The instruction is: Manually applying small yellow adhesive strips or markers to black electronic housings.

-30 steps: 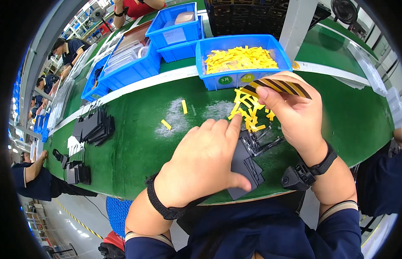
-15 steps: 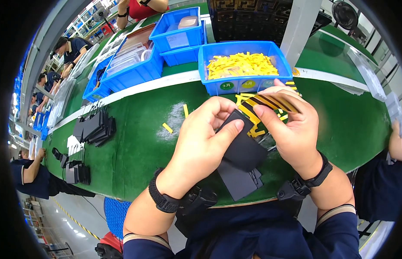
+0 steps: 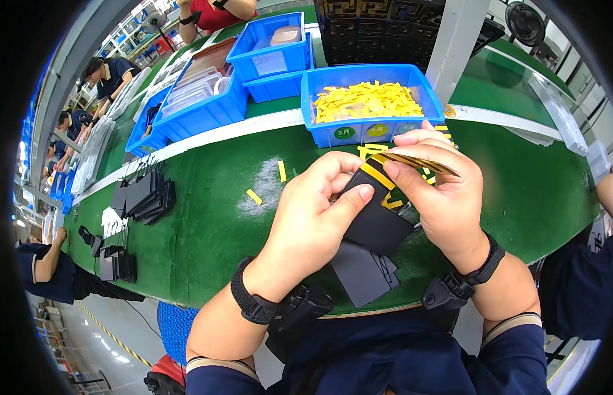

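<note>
My left hand (image 3: pixel 310 217) pinches a flat black rectangular piece (image 3: pixel 379 230), thumb on its upper face. A yellow strip (image 3: pixel 377 176) lies across the far end of that piece. My right hand (image 3: pixel 448 191) grips a thin, bent yellow-and-black striped sheet (image 3: pixel 422 163), its edge close to the strip. Whether the strip is free of the sheet I cannot tell. Below the held piece, more flat black pieces (image 3: pixel 364 275) lie at the table's near edge. Loose yellow strips (image 3: pixel 391 204) are partly hidden behind my hands.
Beyond my hands stands a blue bin (image 3: pixel 325 135) of yellow strips. Other blue bins (image 3: pixel 208 108) line the back left. Stacked black pieces (image 3: pixel 147 196) lie on the green table (image 3: pixel 208 230) at left. A grey post (image 3: pixel 456 49) rises behind. Co-workers sit at both sides.
The striped sheet has tilted to a nearly edge-on view. The yellow strip now lies straight across the black piece's far end, where before it hung from the sheet beside it.
</note>
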Available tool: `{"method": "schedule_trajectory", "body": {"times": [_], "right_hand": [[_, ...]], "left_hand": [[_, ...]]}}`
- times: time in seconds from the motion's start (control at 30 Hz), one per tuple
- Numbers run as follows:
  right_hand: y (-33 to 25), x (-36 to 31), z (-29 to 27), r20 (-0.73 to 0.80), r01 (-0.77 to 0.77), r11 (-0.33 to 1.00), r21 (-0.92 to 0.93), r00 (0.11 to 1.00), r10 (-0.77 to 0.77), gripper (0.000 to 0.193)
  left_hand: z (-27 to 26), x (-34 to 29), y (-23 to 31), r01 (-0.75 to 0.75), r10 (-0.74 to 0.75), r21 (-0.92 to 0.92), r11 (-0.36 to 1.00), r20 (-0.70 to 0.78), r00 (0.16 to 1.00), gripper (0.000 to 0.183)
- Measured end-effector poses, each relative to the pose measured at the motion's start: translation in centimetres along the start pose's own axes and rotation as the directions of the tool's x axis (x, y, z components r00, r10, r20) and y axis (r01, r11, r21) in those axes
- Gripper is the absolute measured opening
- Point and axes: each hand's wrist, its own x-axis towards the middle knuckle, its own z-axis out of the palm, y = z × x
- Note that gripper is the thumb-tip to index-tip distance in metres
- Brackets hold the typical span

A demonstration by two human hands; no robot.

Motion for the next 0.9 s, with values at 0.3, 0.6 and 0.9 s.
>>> {"method": "schedule_trajectory", "body": {"times": [0.3, 0.6, 0.9], "right_hand": [[0.1, 0.0, 0.2, 0.011, 0.115, 0.984, -0.134, 0.993, -0.115, 0.017], [0.2, 0.1, 0.6, -0.040, 0.170, 0.969, -0.180, 0.983, -0.180, 0.018], [0.5, 0.3, 0.7, -0.004, 0.212, 0.963, -0.168, 0.977, -0.215, 0.016]], "left_hand": [[-0.1, 0.1, -0.4, -0.019, 0.019, 0.081, 0.997, -0.007, 1.000, 0.018], [0.1, 0.0, -0.1, -0.011, 0.011, -0.016, 1.000, -0.022, 1.000, 0.017], [0.0, 0.0, -0.7, -0.018, 0.018, 0.003, 1.000, -0.023, 1.000, 0.019]]}}
